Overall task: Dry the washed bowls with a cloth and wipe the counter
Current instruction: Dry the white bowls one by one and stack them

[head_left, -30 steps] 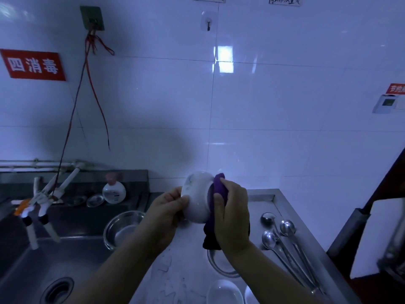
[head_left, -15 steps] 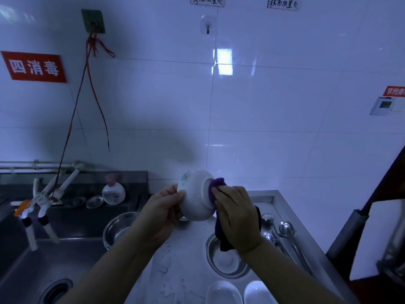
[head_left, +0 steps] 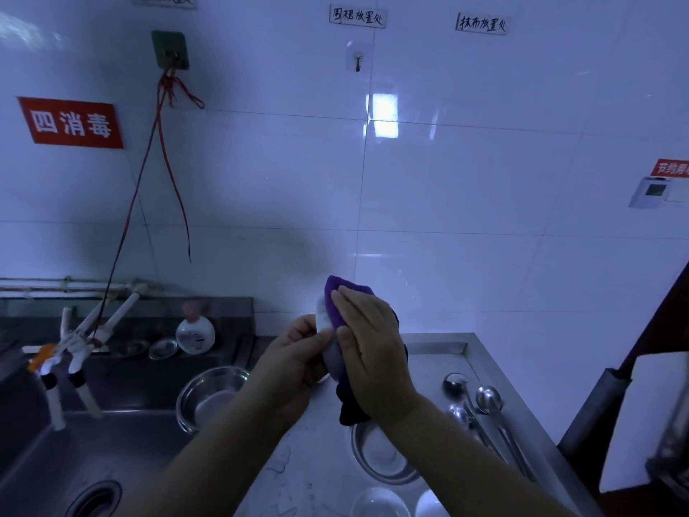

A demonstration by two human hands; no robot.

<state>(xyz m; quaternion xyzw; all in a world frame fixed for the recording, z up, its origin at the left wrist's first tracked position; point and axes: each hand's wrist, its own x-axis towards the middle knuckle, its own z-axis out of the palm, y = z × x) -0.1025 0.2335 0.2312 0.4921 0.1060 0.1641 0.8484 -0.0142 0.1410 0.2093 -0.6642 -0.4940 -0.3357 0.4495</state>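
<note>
**White bowl held on edge and covered by a purple cloth, above the steel tabletop**

The white bowl (head_left: 323, 322) is held in the air above the tabletop (head_left: 313, 460), just in front of the tiled wall; only a sliver of it shows between the two hands. The left hand (head_left: 298, 352) grips the bowl's left side, fingers curled round it. The right hand (head_left: 373, 352) lies flat over the purple cloth (head_left: 337, 304), fingers straight and together, pressing the cloth against the bowl; the cloth's dark end hangs below the bowl. Directly beneath the bowl a steel bowl (head_left: 380, 457) rests on the tabletop. Right of the bowl lie several spoons (head_left: 481, 404). Lower left of the bowl, a second steel bowl (head_left: 212, 397) sits at the edge of the sink (head_left: 74, 442). Further left of the bowl stands a soap bottle (head_left: 195, 330).
</note>
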